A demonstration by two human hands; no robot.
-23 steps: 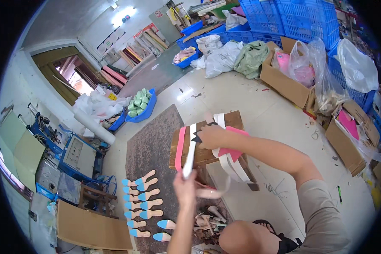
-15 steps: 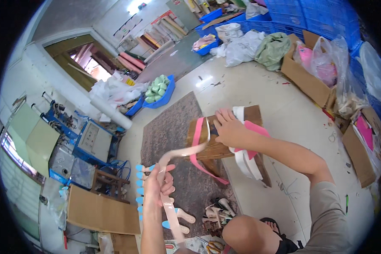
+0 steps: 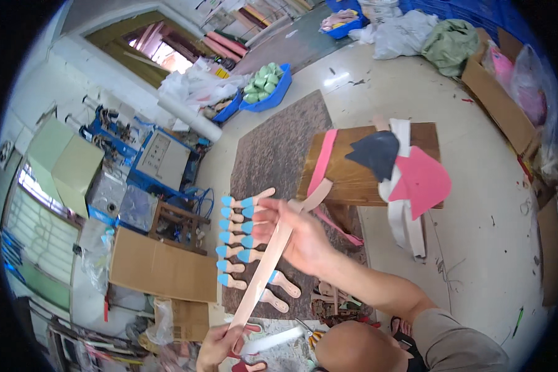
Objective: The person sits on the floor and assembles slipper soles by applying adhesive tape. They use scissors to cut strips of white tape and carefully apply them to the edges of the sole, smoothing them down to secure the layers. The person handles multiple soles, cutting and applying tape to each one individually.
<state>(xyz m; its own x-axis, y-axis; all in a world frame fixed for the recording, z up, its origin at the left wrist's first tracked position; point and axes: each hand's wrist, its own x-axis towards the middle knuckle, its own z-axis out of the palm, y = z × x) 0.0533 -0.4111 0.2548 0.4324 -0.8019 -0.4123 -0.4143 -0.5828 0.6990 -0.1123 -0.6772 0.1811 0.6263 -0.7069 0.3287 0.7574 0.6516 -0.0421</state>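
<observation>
Down on the pale floor [image 3: 366, 87], as I see it from here, a long speckled mat [image 3: 279, 146] runs past a blue-framed machine [image 3: 161, 158] and under the near side of a wooden bench [image 3: 353, 180]. On the bench lie a pink crown-shaped cutout [image 3: 423, 181], a dark one [image 3: 378, 155] with a jagged edge, and a pink band [image 3: 323, 161] across its left end. Smaller still, blue-tipped insoles [image 3: 232, 252] line the mat.

Half a second ago the right hand [image 3: 297, 240] was pressed on the bench top; now it has come away to the mat side, baring the dark cutout. So both hands are at the pale pink strip [image 3: 263, 273], which stretches straight between them.

It slants from the bench's near left corner, across the right hand's extended fingers, down to the left hand [image 3: 216, 348], which is closed on its lower end. How firmly the right hand grips, I cannot tell. A short tail of strip pokes out beyond that hand, toward the bench.
</observation>
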